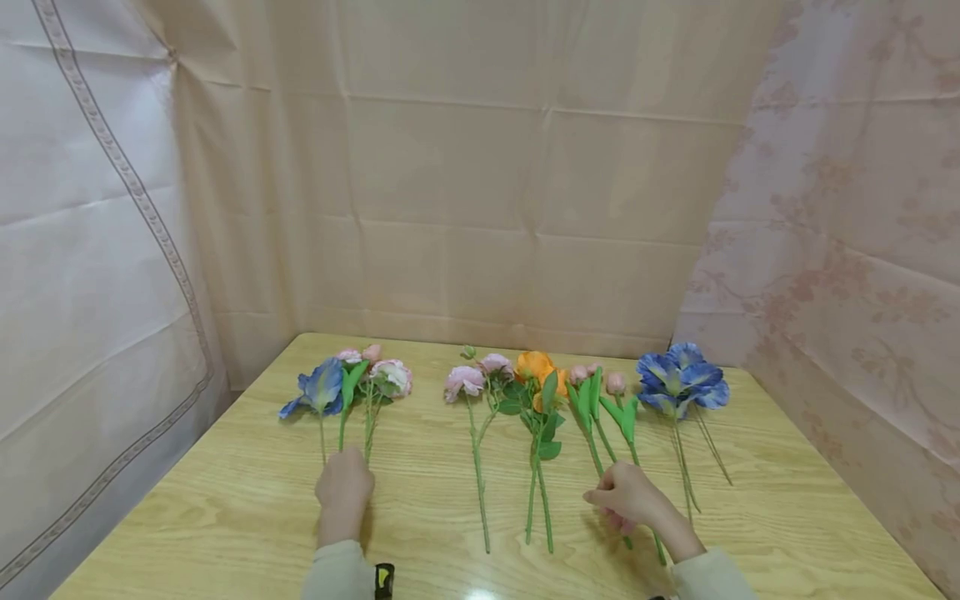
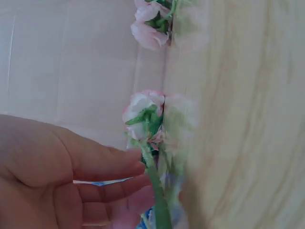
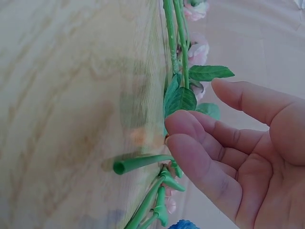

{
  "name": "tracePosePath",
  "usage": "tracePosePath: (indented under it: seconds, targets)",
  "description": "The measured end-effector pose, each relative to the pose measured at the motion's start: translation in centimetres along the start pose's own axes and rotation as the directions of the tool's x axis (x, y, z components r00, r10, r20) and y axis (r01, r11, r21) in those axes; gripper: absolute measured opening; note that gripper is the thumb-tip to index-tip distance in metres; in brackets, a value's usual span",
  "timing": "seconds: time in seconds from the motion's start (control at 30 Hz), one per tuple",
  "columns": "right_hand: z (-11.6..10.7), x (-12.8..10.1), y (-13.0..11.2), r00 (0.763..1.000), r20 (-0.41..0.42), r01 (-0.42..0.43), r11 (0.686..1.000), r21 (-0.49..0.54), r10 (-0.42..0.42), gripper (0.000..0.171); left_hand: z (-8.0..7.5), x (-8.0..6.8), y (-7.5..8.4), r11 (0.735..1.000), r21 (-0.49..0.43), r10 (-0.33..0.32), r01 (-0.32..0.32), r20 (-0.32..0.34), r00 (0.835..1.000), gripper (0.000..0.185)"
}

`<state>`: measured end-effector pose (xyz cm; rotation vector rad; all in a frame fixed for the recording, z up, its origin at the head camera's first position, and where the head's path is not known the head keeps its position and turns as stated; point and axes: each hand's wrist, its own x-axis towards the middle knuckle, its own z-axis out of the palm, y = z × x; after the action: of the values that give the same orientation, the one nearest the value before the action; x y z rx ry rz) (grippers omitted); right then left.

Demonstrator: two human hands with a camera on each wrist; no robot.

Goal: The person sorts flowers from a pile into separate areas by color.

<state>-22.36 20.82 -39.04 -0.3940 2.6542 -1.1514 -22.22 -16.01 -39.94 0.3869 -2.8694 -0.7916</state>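
Observation:
At the left bunch on the wooden table, my left hand (image 1: 345, 487) is over the lower stems, its thumb and fingertips pinching the green stem (image 2: 155, 183) of a pink-and-white flower (image 2: 144, 114). A blue flower (image 1: 322, 387) and a green-leaved stem (image 1: 351, 383) lie beside it. My right hand (image 1: 633, 496) hovers over the lower stems of the pink tulips (image 1: 615, 383), its fingers loosely bent and the thumb apart. Nothing shows between those fingers in the right wrist view, where a cut tulip stem (image 3: 143, 163) lies close by.
Mauve-pink flowers (image 1: 465, 381) and orange flowers (image 1: 535, 367) lie between the hands. Several blue flowers (image 1: 682, 379) with thin stems are at the right. Cloth (image 1: 480, 208) hangs behind the table (image 1: 247, 500) and on both sides.

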Motion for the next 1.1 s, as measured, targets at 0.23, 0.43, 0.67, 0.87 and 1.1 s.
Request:
tracePosePath:
  seconds: [0.23, 0.43, 0.67, 0.87, 1.1]
  targets:
    - [0.16, -0.04, 0.13, 1.000, 0.005, 0.026, 1.000, -0.008, -0.026, 0.029, 0.44, 0.13, -0.44, 1.000, -0.015, -0.022, 0.023, 0.046, 0.999, 0.005]
    - [0.21, -0.06, 0.22, 0.999, 0.015, 0.031, 1.000, 0.003, -0.031, 0.030, 0.64, 0.18, -0.61, 0.999, -0.021, -0.038, 0.040, 0.082, 0.996, 0.018]
    - [0.26, -0.05, 0.21, 0.999, 0.016, 0.029, 0.999, 0.015, -0.029, 0.030, 0.75, 0.17, -0.63, 0.999, -0.023, -0.035, 0.037, 0.107, 0.994, 0.017]
    - [0.24, -0.05, 0.23, 0.999, 0.016, 0.033, 0.999, 0.011, -0.033, 0.031, 0.45, 0.09, -0.35, 0.999, -0.039, -0.011, 0.014, 0.072, 0.997, 0.011]
    - [0.33, -0.02, 0.15, 1.000, 0.013, 0.014, 1.000, 0.012, -0.014, 0.030, -0.05, 0.18, -0.03, 0.999, -0.030, -0.027, 0.029, 0.061, 0.998, 0.020]
